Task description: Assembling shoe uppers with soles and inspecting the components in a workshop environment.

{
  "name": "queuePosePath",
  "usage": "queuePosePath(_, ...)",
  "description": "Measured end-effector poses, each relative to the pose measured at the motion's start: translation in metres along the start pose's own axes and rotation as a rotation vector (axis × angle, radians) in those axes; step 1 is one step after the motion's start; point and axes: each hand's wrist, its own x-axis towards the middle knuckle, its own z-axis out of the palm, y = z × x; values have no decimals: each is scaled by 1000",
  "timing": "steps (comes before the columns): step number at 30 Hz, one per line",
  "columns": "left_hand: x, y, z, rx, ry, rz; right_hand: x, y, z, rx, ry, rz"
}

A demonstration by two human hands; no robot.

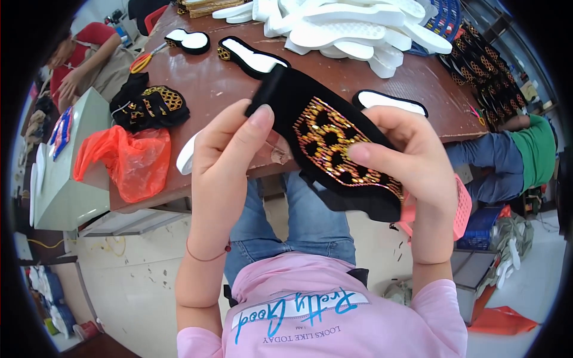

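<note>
Between my two hands, above the table's near edge, I hold a black fabric shoe upper (331,143) with a gold, glittering pattern on it. The thumb of my left hand (236,134) pinches its plain black end at the upper left. My right hand (406,152) grips the other side, the thumb resting on the glittering part and the fingers behind it. Past the upper lie black-edged white soles: one (250,56) with a gold-patterned end, a shorter one (190,40), and one (391,102) partly hidden by my right hand. A white piece (186,156) shows beside my left wrist.
White soles (346,30) are heaped at the table's far side. Black-and-gold uppers lie left (149,104) and are stacked right (483,71). An orange plastic bag (128,158) hangs over the left edge near orange-handled scissors (141,61). Two people (86,56) (531,149) sit at either side.
</note>
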Motion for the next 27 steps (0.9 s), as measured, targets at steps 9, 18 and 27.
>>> queuePosePath(9, 63, -53, -58, 1459, 11, 772, -54, 18, -55, -152, 95, 176)
queuePosePath(18, 67, -27, -86, 1511, -396, 381, -15, 76, -44, 114, -119, 379)
queuePosePath(27, 82, -50, -92, 1623, -465, 482, 16, 108, -33, 383, -222, 511)
